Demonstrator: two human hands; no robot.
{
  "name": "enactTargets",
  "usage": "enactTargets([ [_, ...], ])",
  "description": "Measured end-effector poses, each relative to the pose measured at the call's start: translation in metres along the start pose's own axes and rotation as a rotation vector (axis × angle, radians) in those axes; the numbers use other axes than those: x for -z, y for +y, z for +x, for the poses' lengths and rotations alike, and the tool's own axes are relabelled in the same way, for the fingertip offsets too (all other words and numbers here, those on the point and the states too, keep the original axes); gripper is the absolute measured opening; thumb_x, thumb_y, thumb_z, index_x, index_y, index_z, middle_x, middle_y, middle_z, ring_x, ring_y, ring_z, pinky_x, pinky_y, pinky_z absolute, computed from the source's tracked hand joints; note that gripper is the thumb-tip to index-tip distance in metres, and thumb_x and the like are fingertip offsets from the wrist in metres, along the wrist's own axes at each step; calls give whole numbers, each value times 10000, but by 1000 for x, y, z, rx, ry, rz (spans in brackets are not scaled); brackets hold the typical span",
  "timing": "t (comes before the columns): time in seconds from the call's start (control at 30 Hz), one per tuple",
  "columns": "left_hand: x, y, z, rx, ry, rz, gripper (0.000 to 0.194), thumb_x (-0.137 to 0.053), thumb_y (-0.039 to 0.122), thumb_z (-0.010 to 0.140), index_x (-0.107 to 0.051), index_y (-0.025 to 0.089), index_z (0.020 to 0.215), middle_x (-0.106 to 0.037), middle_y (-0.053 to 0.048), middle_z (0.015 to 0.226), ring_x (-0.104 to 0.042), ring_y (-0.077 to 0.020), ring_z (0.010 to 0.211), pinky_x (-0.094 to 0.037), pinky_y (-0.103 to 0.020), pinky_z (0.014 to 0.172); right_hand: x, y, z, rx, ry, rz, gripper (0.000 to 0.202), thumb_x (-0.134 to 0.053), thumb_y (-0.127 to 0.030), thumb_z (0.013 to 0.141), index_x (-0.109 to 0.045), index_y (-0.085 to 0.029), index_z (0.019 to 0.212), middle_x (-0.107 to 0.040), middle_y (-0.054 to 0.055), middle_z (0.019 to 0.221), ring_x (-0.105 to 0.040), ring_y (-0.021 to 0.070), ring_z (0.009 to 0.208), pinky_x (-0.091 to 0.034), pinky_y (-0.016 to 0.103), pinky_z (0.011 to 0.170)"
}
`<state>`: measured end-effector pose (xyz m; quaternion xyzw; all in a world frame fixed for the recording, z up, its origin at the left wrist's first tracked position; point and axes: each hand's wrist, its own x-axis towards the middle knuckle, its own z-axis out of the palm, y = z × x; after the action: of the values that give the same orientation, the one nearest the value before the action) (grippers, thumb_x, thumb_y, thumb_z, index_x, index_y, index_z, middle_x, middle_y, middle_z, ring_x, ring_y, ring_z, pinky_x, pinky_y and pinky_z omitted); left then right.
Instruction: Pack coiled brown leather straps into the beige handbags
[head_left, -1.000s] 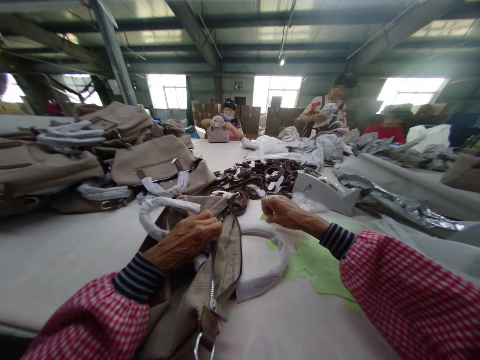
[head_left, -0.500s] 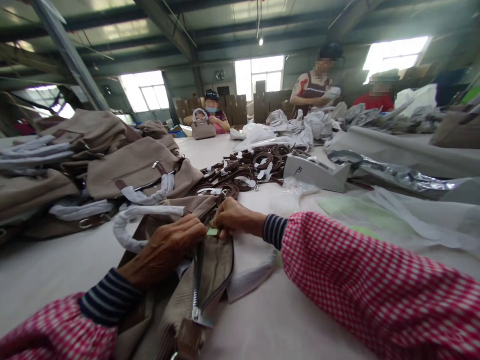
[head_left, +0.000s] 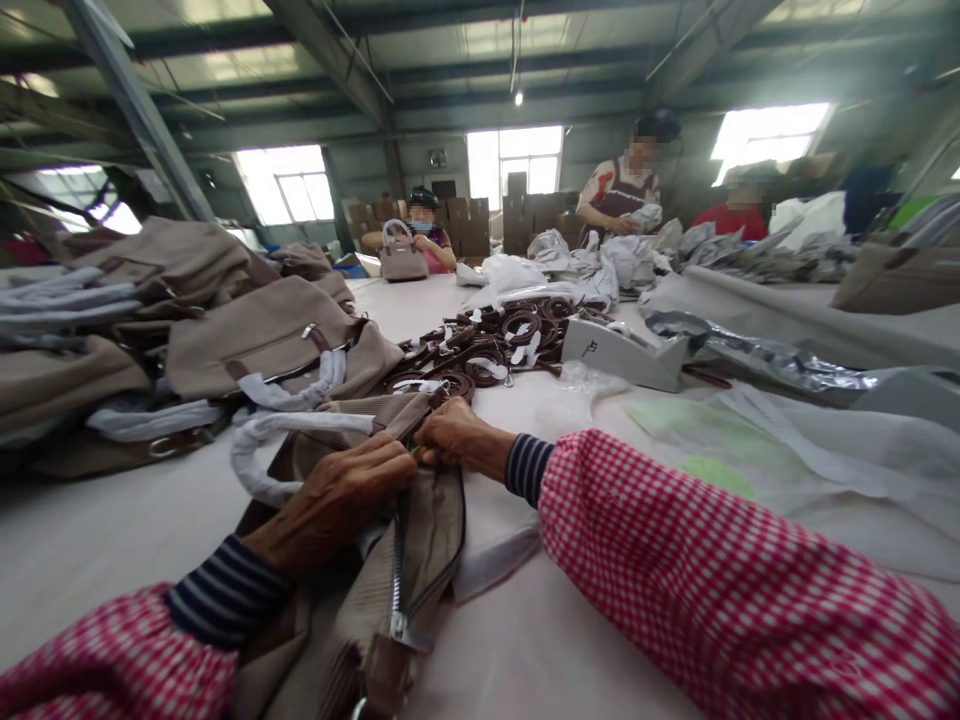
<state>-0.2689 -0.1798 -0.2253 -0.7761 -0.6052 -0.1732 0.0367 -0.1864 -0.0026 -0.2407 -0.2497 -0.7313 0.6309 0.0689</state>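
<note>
A taupe handbag (head_left: pixel 349 610) lies in front of me with its zipped mouth open, the zipper pull toward me and the lining showing. Its handle (head_left: pixel 259 480) is wrapped in white paper. My left hand (head_left: pixel 349 490) is closed on the bag's edge near the far end of the opening. Opposite it, my right hand (head_left: pixel 459 435) pinches at the same edge, fingertips bent inward. A sliver of a small green tag (head_left: pixel 415 452) shows between my fingers; most of it is hidden.
Taupe handbags (head_left: pixel 247 330) are piled at left. Beyond my hands lie coiled brown straps (head_left: pixel 487 365) and a grey-white box (head_left: pixel 622 352). White sheeting (head_left: pixel 787 450) covers the right side. Across the table, a person (head_left: pixel 424 240) handles a handbag; two others work farther right.
Both hands stay at the bag's opening. The right hand has shifted slightly left, closer to the left, and the green tag is now mostly covered by fingers. The view has turned slightly.
</note>
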Motion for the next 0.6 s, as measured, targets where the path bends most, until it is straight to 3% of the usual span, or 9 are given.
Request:
enactTargets([
  [0.13, 5, -1, 3, 5, -37, -2, 288, -366, 91, 1082, -563, 187, 895, -607, -26, 899, -523, -174, 833, -377, -285, 725, -1, -5, -7, -7, 1, -21, 256, -580, -41, 770, -448, -182, 602, -449, -65, 436, -370, 45, 354, -316, 150, 344],
  [0.3, 8, -3, 2, 5, -53, 25, 297, -353, 88, 1073, -587, 175, 911, -615, -33, 901, -536, -178, 832, -371, -301, 740, 2, 3, -9, 91, -78, -116, 175, -579, -114, 797, -566, -160, 629, -546, -14, 514, -472, 86, 426, -325, 184, 391],
  [0.47, 10, 0, 4, 38, -72, 58, 309, -364, 87, 1062, -569, 174, 848, -616, -35, 881, -526, -177, 797, -365, -299, 714, -4, 7, 0, 193, 33, -286, 123, -680, -106, 668, -617, -167, 582, -635, 46, 643, -644, 183, 724, -411, 227, 556],
  [0.53, 11, 2, 5, 40, -64, 80, 293, -399, 82, 1050, -574, 175, 835, -621, -34, 871, -526, -180, 794, -363, -302, 708, -8, 6, 5, 178, 78, -327, 104, -700, -95, 626, -632, -170, 601, -680, 74, 719, -678, 232, 846, -439, 243, 610],
  [0.6, 11, 3, 5, -6, -37, 82, 269, -423, 81, 1050, -597, 174, 867, -629, -30, 882, -530, -181, 813, -372, -297, 719, -13, 7, 8, 124, 107, -330, 80, -716, -135, 643, -643, -167, 643, -703, 93, 763, -692, 246, 845, -451, 250, 597],
])
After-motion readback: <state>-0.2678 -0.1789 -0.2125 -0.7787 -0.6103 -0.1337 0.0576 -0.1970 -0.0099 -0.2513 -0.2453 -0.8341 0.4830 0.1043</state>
